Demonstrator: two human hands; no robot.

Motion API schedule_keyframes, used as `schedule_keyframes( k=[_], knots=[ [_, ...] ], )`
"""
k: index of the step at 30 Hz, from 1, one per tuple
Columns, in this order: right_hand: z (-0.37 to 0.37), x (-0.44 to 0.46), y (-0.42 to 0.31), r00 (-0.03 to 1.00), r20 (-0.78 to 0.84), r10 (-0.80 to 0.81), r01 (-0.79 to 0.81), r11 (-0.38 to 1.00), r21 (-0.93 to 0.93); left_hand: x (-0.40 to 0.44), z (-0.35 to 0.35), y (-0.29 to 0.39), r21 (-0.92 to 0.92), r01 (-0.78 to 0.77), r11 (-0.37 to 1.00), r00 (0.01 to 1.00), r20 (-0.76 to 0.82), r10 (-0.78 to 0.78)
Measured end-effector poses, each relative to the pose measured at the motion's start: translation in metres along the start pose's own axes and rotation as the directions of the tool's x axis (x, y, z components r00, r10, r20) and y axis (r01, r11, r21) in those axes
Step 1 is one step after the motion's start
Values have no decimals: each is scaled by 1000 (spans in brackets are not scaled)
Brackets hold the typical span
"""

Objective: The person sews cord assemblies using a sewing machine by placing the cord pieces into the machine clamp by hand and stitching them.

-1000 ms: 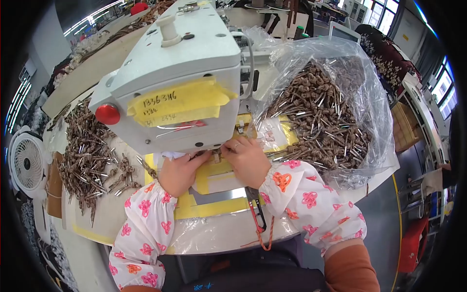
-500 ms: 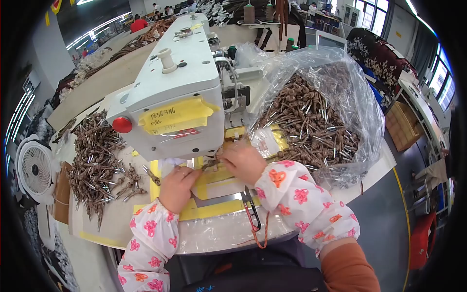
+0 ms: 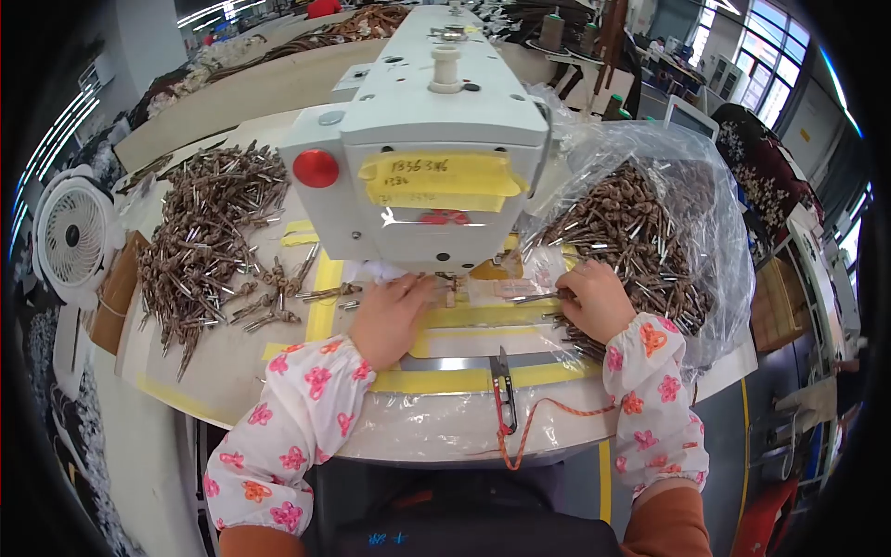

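My right hand [image 3: 599, 299] pinches a brown knotted cord with a metal tip [image 3: 538, 297], at the edge of the cord pile on the right. The cord's tip points left, toward the sewing machine [image 3: 436, 139]. My left hand [image 3: 390, 320] rests on the work plate just below the machine head, fingers close together and bent toward the stitching spot. What lies under its fingertips is hidden. Beside that hand, to the left, lie a few loose knotted cords [image 3: 325, 293].
A heap of knotted cords [image 3: 209, 223] covers the table's left side. More cords [image 3: 631, 246] fill a clear plastic bag [image 3: 715, 213] on the right. Thread snips [image 3: 503, 395] with an orange string lie at the front edge. A white fan [image 3: 74, 237] stands at far left.
My right hand has moved from the stitching spot right to the bagged pile and now holds a cord there. My left hand has shifted closer under the machine head. The view has turned.
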State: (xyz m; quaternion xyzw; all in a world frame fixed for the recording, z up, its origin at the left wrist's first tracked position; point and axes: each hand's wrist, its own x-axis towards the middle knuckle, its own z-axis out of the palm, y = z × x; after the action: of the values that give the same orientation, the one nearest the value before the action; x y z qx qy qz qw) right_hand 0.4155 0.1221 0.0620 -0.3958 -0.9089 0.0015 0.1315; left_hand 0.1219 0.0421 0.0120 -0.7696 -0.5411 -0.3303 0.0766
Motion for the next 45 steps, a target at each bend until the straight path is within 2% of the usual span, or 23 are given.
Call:
schedule_keyframes(
  k=[2,3,4,5,7,8,9,10,11,12,14,15,17,19,21,23,25,27,30,33,39,43,45],
  knots=[
    [-15,6,-20,996,-44,-79,81,995,50,4,12,-6,-43,-22,999,999,42,24],
    [-19,10,-34,995,-18,-93,94,943,318,5,11,-9,-38,-10,999,999,37,12],
    [-19,15,-44,994,7,-106,84,822,563,7,9,-10,-36,15,999,996,88,-12],
    [-14,21,-52,994,11,-109,84,822,564,8,8,-11,-35,38,999,990,140,-33],
    [1,35,-64,957,-25,-290,244,754,610,9,3,-12,-30,16,999,994,112,-12],
    [11,41,-68,956,-24,-292,246,755,607,10,2,-15,-22,-8,1000,996,84,10],
    [23,45,-71,967,-27,-254,211,736,644,10,3,-18,-20,-5,1000,997,81,7],
    [33,48,-73,976,-28,-217,178,711,681,9,5,-22,-107,-28,994,998,50,34],
    [41,47,-74,985,68,-158,58,680,731,7,5,-27,-189,-55,980,998,23,61],
    [45,45,-76,985,81,-154,44,670,741,6,3,-25,-194,-43,980,998,41,51],
    [47,46,-77,995,104,-12,-73,629,774,13,-5,-17,-356,-67,932,996,30,82],
    [53,45,-75,1000,29,4,-26,607,794,13,-7,-14,-359,-61,931,996,32,78],
    [56,45,-75,1000,10,-11,-1,643,766,14,-8,-10,-325,-84,942,984,124,130],
    [57,45,-76,1000,-11,-21,22,677,735,12,-4,-12,-312,-68,948,984,138,116],
    [56,45,-79,997,67,47,-82,581,810,10,-2,-12,-298,-49,953,984,151,97],
    [58,46,-78,993,85,83,-116,552,826,11,-3,-10,-181,-87,980,988,112,109],
    [59,49,-76,989,97,116,-144,521,842,10,-1,-9,-152,-101,983,991,74,114],
    [60,50,-73,989,8,150,-108,669,735,9,3,-12,-119,-117,986,992,42,123],
    [66,53,-71,987,-57,148,-72,738,671,9,8,-15,-26,-146,989,988,50,147],
    [70,55,-69,984,-107,144,-41,761,647,13,5,-14,-9,-176,984,984,-4,176],
    [70,56,-69,978,-193,80,55,794,606,12,4,-14,-66,-119,991,990,68,123],
    [66,57,-70,985,-154,72,42,776,629,12,5,-13,-6,-138,990,982,129,138],
    [67,55,-74,951,-310,-14,168,865,473,12,3,-10,12,-153,988,973,178,148]
  ],
)
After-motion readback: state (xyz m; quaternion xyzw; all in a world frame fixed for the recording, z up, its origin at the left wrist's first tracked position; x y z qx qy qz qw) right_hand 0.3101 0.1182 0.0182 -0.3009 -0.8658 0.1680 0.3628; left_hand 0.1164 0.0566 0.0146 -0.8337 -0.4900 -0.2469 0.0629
